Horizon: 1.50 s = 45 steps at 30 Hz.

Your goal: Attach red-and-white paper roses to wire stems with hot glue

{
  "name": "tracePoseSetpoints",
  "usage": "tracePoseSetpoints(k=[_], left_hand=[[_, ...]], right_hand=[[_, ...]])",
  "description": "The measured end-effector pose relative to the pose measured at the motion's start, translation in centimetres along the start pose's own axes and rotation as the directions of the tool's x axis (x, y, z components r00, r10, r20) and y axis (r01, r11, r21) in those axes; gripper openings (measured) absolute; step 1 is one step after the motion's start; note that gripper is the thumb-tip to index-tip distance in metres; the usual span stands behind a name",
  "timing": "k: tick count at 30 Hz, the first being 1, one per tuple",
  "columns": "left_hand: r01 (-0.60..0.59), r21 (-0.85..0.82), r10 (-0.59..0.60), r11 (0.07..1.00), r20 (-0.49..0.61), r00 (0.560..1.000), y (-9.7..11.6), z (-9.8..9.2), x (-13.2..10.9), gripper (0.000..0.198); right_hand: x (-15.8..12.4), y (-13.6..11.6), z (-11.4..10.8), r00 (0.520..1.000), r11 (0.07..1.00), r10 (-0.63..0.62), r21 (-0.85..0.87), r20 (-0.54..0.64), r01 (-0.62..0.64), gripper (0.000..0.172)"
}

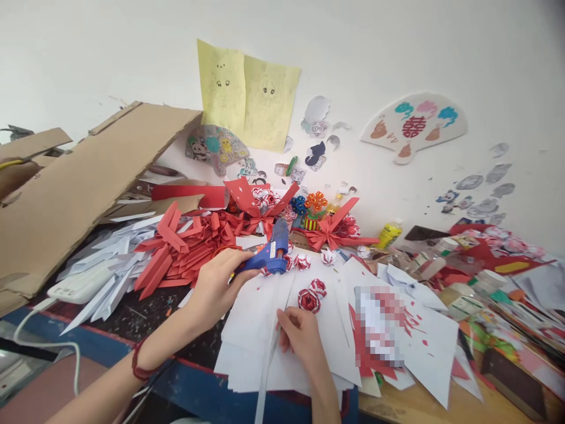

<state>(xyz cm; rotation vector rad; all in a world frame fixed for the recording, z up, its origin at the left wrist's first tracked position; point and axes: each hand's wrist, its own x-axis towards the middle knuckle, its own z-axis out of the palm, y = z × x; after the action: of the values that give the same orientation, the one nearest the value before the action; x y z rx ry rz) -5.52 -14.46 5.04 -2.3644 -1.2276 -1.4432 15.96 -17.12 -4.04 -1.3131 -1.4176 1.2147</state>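
My left hand (216, 288) is closed around the handle of a blue glue gun (269, 253), which lies over the far edge of a stack of white paper sheets (256, 341). My right hand (300, 335) rests on those sheets with its fingers curled in a pinch; what they hold is hidden. Just beyond its fingertips sit two small red-and-white paper flowers (311, 296). A red cord bracelet (138, 362) is on my left wrist.
Folded red paper pieces (185, 247) and white folded paper (110, 265) lie at the left under a leaning cardboard sheet (79, 182). Red paper bows (331, 232), glue bottles (389, 234) and jars (461, 294) crowd the back and right. Cut-outs hang on the wall.
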Motion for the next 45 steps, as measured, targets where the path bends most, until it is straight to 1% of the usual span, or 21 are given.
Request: tracePoseSetpoints(k=[3, 6, 10, 13, 14, 16, 20, 23, 26, 31, 35, 39, 42, 45], left_hand=[[0.016, 0.032, -0.017, 0.999, 0.044, 0.999, -0.6, -0.8, -1.0, 0.022], [0.054, 0.070, -0.060, 0.996, 0.089, 0.994, -1.8, -1.8, -3.0, 0.024], [0.112, 0.118, -0.124, 0.987, 0.099, 0.987, -3.6, -2.8, -5.9, 0.027], [0.158, 0.142, -0.171, 0.977, 0.089, 0.981, -4.6, -3.4, -7.0, 0.028], [0.169, 0.144, -0.182, 0.975, 0.082, 0.980, -4.7, -3.5, -6.9, 0.028], [0.171, 0.145, -0.181, 0.975, 0.059, 0.982, -4.6, -3.8, -6.1, 0.030], [0.106, 0.114, -0.108, 0.988, 0.007, 0.994, -2.8, -3.8, -2.2, 0.027], [0.075, 0.079, -0.076, 0.994, 0.006, 0.997, -1.3, -3.0, 0.5, 0.027], [0.062, 0.045, -0.063, 0.997, 0.028, 0.998, -0.6, -1.7, 1.7, 0.026], [0.055, 0.019, -0.056, 0.998, 0.067, 0.996, -0.8, -0.3, 1.5, 0.026], [0.055, -0.003, -0.055, 0.998, 0.060, 0.997, -0.8, -0.1, 1.7, 0.027], [0.054, 0.022, -0.055, 0.998, 0.054, 0.997, -1.1, -0.3, 1.7, 0.026], [0.012, 0.080, -0.018, 0.997, 0.086, 0.996, -1.7, -0.8, 0.5, 0.026], [-0.056, 0.156, 0.038, 0.986, 0.113, 0.993, -2.5, -1.4, -1.8, 0.024]], right_hand=[[-0.1, 0.0, 0.0, 1.000, 1.000, 0.012, 0.003, -0.002, -0.012, 0.046], [-0.1, 0.0, 0.0, 1.000, 1.000, 0.015, -0.009, -0.004, -0.015, 0.045], [-0.1, 0.0, 0.0, 1.000, 1.000, 0.009, -0.023, 0.006, -0.009, 0.044], [-0.1, 0.0, 0.0, 1.000, 1.000, 0.014, -0.016, 0.007, -0.014, 0.044], [-0.1, 0.0, 0.0, 1.000, 1.000, 0.015, -0.013, 0.008, -0.015, 0.044], [-0.1, 0.0, 0.0, 1.000, 1.000, 0.018, -0.010, 0.013, -0.018, 0.045], [0.0, -0.1, -0.1, 1.000, 1.000, 0.020, -0.025, 0.013, -0.020, 0.046], [0.0, -0.1, -0.1, 0.999, 0.999, 0.028, -0.018, 0.019, -0.027, 0.048], [0.0, -0.2, -0.1, 0.999, 0.999, 0.032, -0.013, 0.021, -0.032, 0.049], [0.0, -0.3, -0.1, 0.999, 1.000, 0.025, -0.015, 0.024, -0.025, 0.047], [0.0, -0.1, -0.1, 0.999, 0.999, 0.027, -0.026, 0.025, -0.026, 0.045], [-0.1, 0.1, -0.1, 0.999, 0.999, 0.029, -0.023, 0.028, -0.029, 0.045], [-0.1, 0.2, -0.1, 1.000, 0.999, 0.021, -0.030, 0.015, -0.020, 0.045], [-0.1, 0.2, 0.0, 0.999, 0.999, 0.031, -0.021, 0.012, -0.030, 0.044]])
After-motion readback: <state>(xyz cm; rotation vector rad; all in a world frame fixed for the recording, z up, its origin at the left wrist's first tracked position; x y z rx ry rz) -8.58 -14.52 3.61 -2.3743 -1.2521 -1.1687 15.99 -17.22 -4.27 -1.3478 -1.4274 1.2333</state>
